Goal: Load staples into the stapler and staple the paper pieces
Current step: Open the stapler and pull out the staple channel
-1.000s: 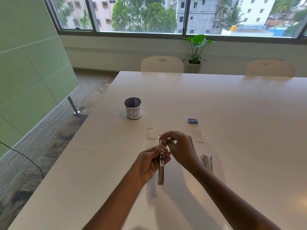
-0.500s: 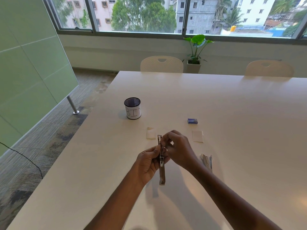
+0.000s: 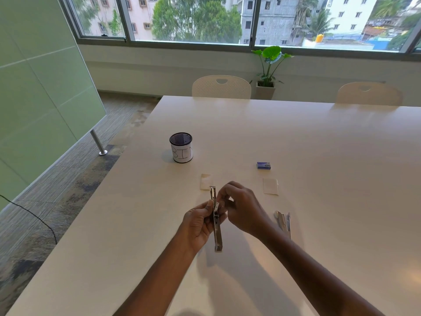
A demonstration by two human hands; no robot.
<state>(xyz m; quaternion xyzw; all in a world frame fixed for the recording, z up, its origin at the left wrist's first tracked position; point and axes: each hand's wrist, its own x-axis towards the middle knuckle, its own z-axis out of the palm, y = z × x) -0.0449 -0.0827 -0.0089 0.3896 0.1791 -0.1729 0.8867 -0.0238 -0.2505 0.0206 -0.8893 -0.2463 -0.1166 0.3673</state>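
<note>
Tipped leftward since before, the slim silver stapler [image 3: 218,236] seems unfolded.

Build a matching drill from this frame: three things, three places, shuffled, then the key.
Things:
1. black mesh cup with white paper label
2. small blue staple box
3. long silver metal stapler strip

Places:
A. gripped in the left hand
B. on the white table, just beyond the right-side white paper piece
C. on the table, beyond and left of the left-side white paper piece

Pairs: 1-C; 2-B; 3-A
</note>
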